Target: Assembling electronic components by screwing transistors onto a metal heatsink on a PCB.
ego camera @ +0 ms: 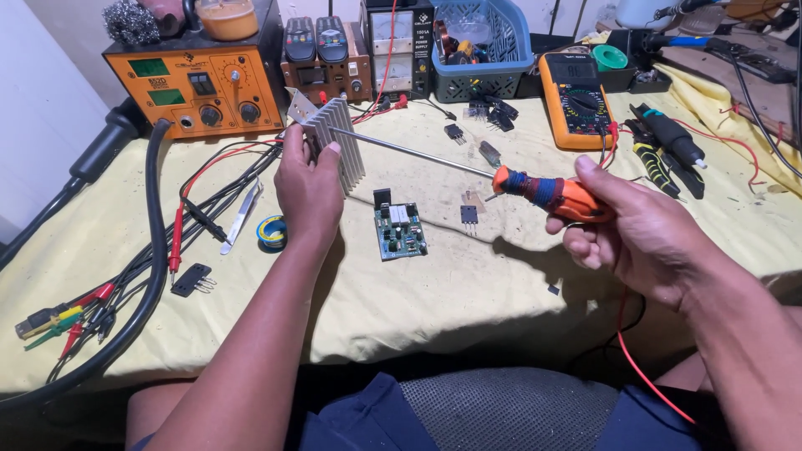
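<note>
My left hand [307, 185] holds a finned aluminium heat sink [336, 138] upright above the yellow cloth. My right hand [628, 224] grips the orange and blue handle of a long screwdriver [547, 192]. Its thin steel shaft runs left, and the tip reaches the heat sink near its fins. Below the shaft a small green circuit board [398, 230] lies flat on the cloth. A black transistor [469, 215] lies just right of the board.
An orange soldering station [200, 83] stands back left, a multimeter [579, 100] and a blue basket [480, 46] at the back. Thick black cable and red test leads [175, 225] run down the left. Tweezers [241, 219], a solder reel [272, 231] and pliers [660, 154] lie about.
</note>
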